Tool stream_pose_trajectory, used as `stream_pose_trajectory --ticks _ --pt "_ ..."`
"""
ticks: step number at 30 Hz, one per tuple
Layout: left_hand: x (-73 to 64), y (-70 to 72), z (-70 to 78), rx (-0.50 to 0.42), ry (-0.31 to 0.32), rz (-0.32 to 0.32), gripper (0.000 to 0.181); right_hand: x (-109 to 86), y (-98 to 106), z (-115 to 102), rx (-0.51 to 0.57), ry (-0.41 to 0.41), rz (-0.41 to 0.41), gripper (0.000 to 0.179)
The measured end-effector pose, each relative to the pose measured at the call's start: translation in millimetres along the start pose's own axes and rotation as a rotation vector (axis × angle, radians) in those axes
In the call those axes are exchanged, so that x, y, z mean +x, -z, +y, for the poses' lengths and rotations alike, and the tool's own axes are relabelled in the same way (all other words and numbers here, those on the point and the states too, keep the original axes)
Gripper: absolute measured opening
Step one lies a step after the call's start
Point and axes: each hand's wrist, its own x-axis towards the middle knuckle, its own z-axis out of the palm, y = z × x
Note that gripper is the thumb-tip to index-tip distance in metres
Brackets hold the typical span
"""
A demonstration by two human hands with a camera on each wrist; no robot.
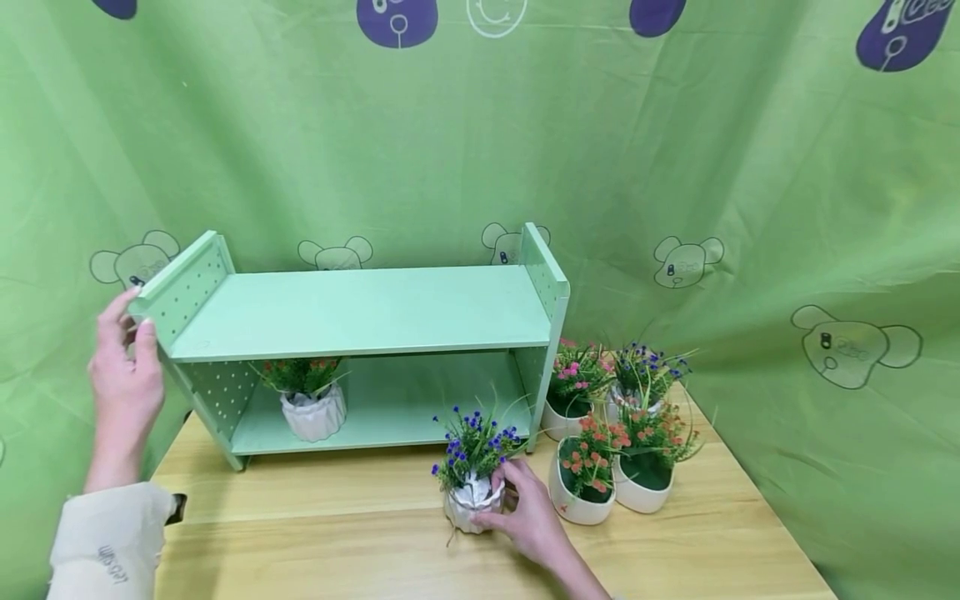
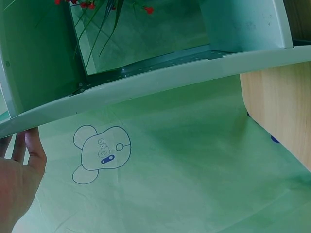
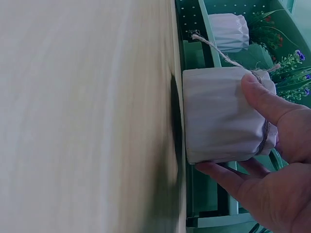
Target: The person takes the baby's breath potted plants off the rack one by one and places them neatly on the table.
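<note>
A white pleated flower pot point(image 1: 474, 504) with small blue flowers stands upright low over the wooden table, in front of the shelf. My right hand point(image 1: 531, 518) grips its right side, thumb and fingers around it. In the right wrist view a twine cord circles the pot point(image 3: 223, 116) near its rim, and my right hand point(image 3: 272, 160) holds it from the side. My left hand point(image 1: 126, 367) touches the upper left side panel of the pale green two-tier shelf point(image 1: 360, 312), fingers mostly extended. Seen from the left wrist, the fingers point(image 2: 34, 150) of that hand meet the panel's edge.
Inside the lower tier, at its left, stands a white pot point(image 1: 315, 414) with red flowers. Several potted plants cluster right of the shelf, among them an orange-flowered pot point(image 1: 583, 479) and a pink-flowered one point(image 1: 570, 408). A green curtain point(image 1: 712, 183) hangs behind the table point(image 1: 337, 542).
</note>
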Motion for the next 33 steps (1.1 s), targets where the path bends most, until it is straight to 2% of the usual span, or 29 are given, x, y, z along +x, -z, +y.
stream_pose_trajectory --ticks 22,33 --pt "2.1 -2.0 -2.1 -0.011 0.003 -0.004 0.045 3.6 -2.6 6.5 0.045 -0.052 -0.016 0.048" --pt "-0.5 -1.3 0.6 -0.01 0.001 -0.002 0.045 2.7 -2.5 6.2 0.027 -0.064 -0.021 0.047"
